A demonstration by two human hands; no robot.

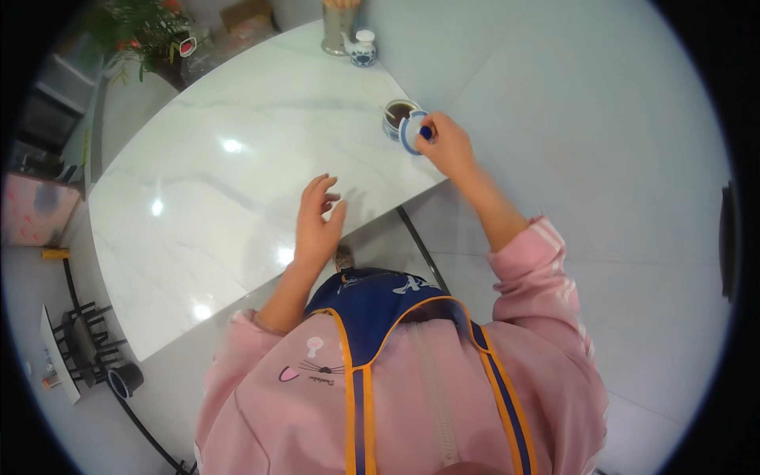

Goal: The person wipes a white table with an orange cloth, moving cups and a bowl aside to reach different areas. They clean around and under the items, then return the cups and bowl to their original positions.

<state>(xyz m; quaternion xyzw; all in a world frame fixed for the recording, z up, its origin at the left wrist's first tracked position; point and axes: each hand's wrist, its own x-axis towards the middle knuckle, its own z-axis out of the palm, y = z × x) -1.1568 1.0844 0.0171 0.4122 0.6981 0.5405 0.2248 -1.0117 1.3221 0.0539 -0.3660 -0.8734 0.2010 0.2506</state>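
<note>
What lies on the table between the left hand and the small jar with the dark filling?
Nothing: the head view shows only bare white table between the left hand and the jar.

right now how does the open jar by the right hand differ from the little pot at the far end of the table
The open jar has its lid off, showing dark contents; the little pot is closed, lid on top. The jar sits by the table's near right edge, where the right hand holds its blue-rimmed lid; the pot stands untouched beside a metal holder. Both are small blue-and-white ware.
</note>
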